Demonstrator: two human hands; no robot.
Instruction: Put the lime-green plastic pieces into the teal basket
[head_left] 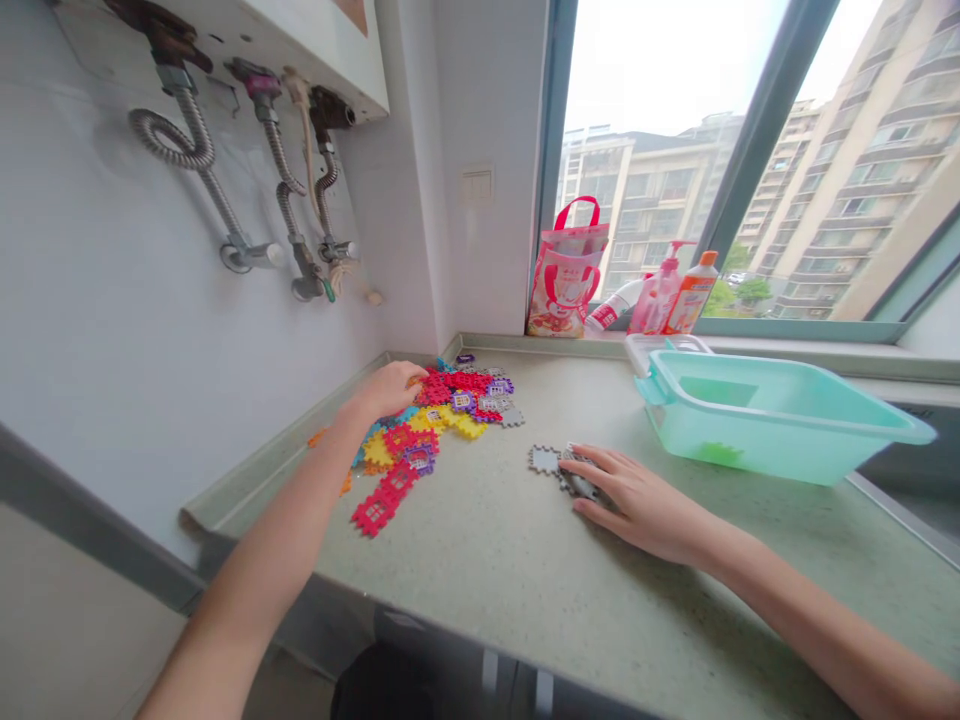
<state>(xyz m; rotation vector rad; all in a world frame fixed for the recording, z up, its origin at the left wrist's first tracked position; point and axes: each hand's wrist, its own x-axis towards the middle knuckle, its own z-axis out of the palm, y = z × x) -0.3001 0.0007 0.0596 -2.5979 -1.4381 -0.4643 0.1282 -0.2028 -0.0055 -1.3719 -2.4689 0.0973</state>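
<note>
A heap of interlocking plastic pieces, among them a red piece [471, 381], a yellow piece [466, 425] and a purple piece [463, 402], lies on the counter [480, 540]. At the heap's left edge is my left hand [391, 388], its bent fingers against red pieces; the fingertips and thumb are too hidden to show a grip. Joined red pieces [385, 500] extend toward the front edge. My right hand [637, 500] rests with fingers apart over grey pieces [580, 484], partly covering them. A light grey piece [545, 460] shows left of its fingertips.
A translucent green bin [780, 455] stands at the right, with a green piece visible low inside and a clear lid [667, 345] behind. A bag [568, 285] and bottles [688, 293] line the windowsill. Pipes [289, 200] hang at the left wall.
</note>
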